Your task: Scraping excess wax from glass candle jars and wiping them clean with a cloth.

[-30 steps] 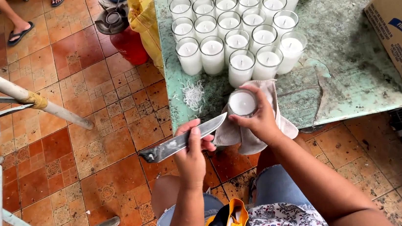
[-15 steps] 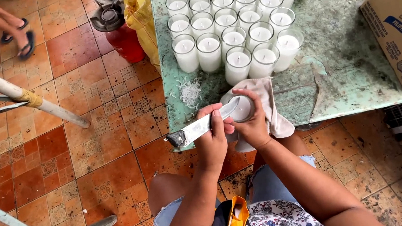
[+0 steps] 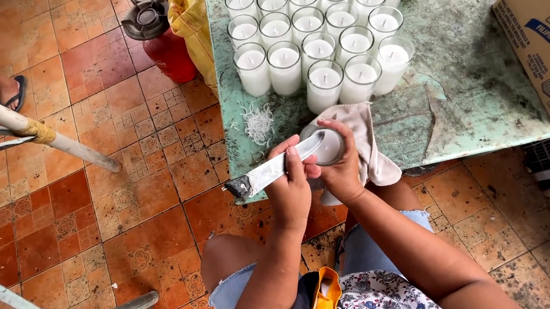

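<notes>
My left hand grips a worn knife around its middle, with the pale blade end lying across the top of a glass candle. My right hand holds that candle, tilted, over the table's front edge, with a beige cloth wrapped under it. The knife's dark end sticks out to the left over the floor.
Several white candles in glasses stand in rows on the green worn table. Wax shavings lie near its left edge. A cardboard box sits at right. A red gas canister, a yellow bag and wooden poles are at left on the tiled floor.
The knife has swung up, so its blade end now rests across the candle's top. Both hands shifted slightly toward the table edge.
</notes>
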